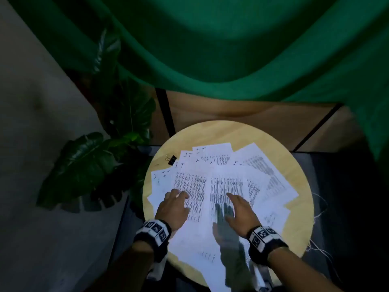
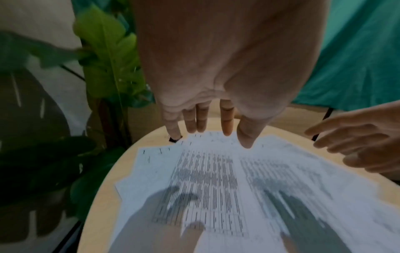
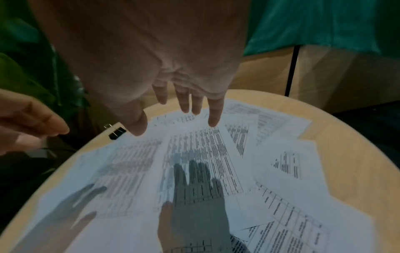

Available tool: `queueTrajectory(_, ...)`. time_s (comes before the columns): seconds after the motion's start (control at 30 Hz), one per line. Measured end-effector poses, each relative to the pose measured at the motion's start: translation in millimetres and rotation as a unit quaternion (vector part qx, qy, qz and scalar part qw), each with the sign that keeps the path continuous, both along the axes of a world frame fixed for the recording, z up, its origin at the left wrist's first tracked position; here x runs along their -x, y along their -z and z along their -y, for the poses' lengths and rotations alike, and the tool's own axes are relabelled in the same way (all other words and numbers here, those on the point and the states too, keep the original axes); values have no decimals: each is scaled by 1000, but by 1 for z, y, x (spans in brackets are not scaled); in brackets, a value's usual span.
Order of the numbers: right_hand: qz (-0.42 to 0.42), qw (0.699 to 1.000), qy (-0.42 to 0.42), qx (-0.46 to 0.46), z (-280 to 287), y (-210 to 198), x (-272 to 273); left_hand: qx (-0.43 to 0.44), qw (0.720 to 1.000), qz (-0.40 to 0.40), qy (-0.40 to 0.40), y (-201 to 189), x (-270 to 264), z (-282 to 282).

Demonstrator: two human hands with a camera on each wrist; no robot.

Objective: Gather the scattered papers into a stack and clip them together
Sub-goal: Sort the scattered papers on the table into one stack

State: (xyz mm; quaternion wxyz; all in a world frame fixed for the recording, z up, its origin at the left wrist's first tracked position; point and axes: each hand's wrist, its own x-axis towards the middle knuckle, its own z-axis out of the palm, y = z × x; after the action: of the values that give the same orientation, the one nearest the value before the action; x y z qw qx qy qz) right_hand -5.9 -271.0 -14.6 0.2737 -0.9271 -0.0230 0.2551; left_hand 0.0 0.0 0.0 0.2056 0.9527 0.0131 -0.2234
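Papers (image 1: 221, 186): printed sheets fanned, overlapping, across round wooden worktop (image 1: 299, 182). Left hand (image 1: 174, 209): above left sheets, fingers loosely extended, holding nothing. Right hand (image 1: 242, 213): above centre sheets, fingers spread, empty, shadow on paper. Binder clip (image 1: 171, 159): black, on worktop just beyond papers' far-left edge. Leafy plant (image 1: 84, 165): left of worktop.
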Motion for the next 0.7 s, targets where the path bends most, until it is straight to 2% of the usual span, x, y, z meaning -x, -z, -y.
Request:
queueTrajectory(0.13, -19, 997, 38, 62, 2, 59, -26, -45, 998, -48, 2, 57, -22, 7)
queueTrajectory(0.2, -10, 993, 29, 115, 3, 87, -31, -68, 997, -41, -10, 86, -33, 3)
queueTrajectory(0.3, 5, 989, 32, 145, 7, 124, -31, -93, 993, -4, -68, 126, -57, -11)
queueTrajectory(0.4, 21, 985, 79, 152, 2, 151, -30, -92, 984, -14, -154, 156, -81, -23)
queueTrajectory(0.47, 47, 981, 100, 160, -2, 165, -29, -85, 980, -32, -175, 171, -86, -22)
queueTrajectory(0.53, 57, 978, 109, 166, -5, 174, -27, -92, 982, -28, -163, 184, -82, -17)
queueTrajectory(0.7, 91, 973, 137, 163, -7, 175, -25, -47, 983, 63, -169, 195, -65, -7)
